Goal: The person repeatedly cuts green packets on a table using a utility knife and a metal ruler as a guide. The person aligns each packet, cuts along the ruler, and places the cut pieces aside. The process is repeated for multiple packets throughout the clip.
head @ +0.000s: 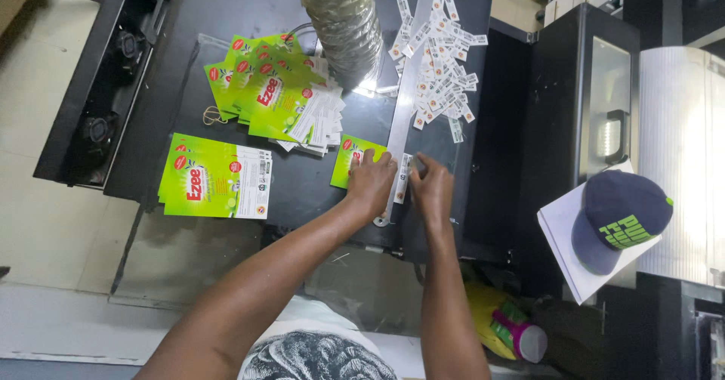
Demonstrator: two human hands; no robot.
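The left hand [370, 183] pressed a green printed label [352, 159] flat on the dark tabletop [302, 183] while the right hand [432, 191] pinched a small white tag [402, 177] beside the metal ruler [411, 78]; both looked light, thin, floppy paper, best held by edges

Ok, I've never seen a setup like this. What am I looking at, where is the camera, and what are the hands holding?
There is no robot here: a person works with two bare hands. The one picture comes from a camera on the person's head, looking down.

The left hand presses on a green label on the dark table. The right hand pinches a small white strip beside a long metal ruler.

Further up lies a pile of cut strips. To the left are a fanned pile of labels, a flat stack of labels and a rubber band. A ribbed silver hose hangs over the table. At right, a dark cap sits on white paper.
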